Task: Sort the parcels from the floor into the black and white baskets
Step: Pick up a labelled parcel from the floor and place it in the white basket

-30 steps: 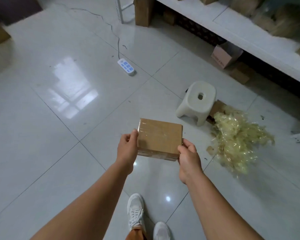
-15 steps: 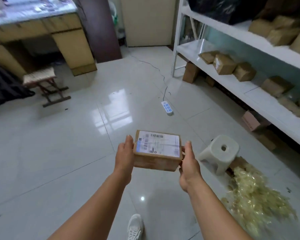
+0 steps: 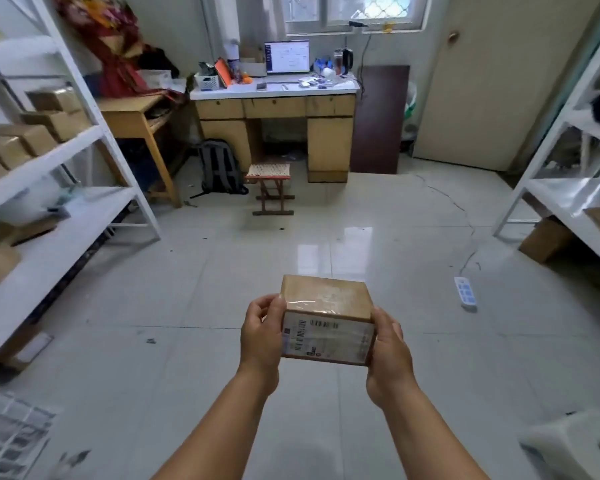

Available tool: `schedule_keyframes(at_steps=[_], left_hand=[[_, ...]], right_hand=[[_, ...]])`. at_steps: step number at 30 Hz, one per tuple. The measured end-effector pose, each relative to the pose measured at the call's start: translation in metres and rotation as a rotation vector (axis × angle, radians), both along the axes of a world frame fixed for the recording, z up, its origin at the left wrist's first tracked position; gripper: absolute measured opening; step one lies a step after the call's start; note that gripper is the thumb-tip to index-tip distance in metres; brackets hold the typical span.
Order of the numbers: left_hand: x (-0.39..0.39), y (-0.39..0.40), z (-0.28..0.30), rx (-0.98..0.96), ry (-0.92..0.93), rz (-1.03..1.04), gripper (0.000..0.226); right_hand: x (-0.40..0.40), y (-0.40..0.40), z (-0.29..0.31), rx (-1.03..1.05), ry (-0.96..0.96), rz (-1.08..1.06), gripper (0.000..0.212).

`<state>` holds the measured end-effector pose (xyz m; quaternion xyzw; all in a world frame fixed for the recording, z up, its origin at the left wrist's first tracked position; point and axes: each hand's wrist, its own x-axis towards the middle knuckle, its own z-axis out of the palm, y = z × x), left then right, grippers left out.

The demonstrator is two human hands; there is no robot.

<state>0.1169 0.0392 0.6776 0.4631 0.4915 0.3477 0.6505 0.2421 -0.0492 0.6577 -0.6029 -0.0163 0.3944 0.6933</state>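
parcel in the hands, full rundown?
The parcel is a small brown cardboard box wrapped in clear tape, glossy on top. A white shipping label with barcodes covers the face turned toward the camera. It is held in the air above the tiled floor, the left hand and right hand gripping its two ends.

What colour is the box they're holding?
Brown cardboard parcel, with a white printed label facing the person, wrapped in clear tape. The head view shows it best.

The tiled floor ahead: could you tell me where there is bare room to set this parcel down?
The glossy tiled floor lies bare between the brown cardboard parcel and the small woven folding stool, out to the white power strip. It is crowded by the left white shelving and the white plastic stool.
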Motion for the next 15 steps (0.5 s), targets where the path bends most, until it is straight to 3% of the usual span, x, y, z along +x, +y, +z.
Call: schedule_keyframes(at_steps=[5, 11, 15], left_hand=[[-0.095, 0.035, 0.021, 0.054, -0.062, 0.165, 0.018], [-0.215, 0.068, 0.046, 0.206, -0.099, 0.272, 0.038], [-0.294, 0.081, 0.063, 0.275, -0.081, 0.412, 0.031]], right_hand=[[-0.084, 0.057, 0.027, 0.058, -0.041, 0.147, 0.024], [-0.2, 0.107, 0.067, 0.141, -0.049, 0.302, 0.028], [-0.278, 0.13, 0.092, 0.185, -0.084, 0.426, 0.034]])
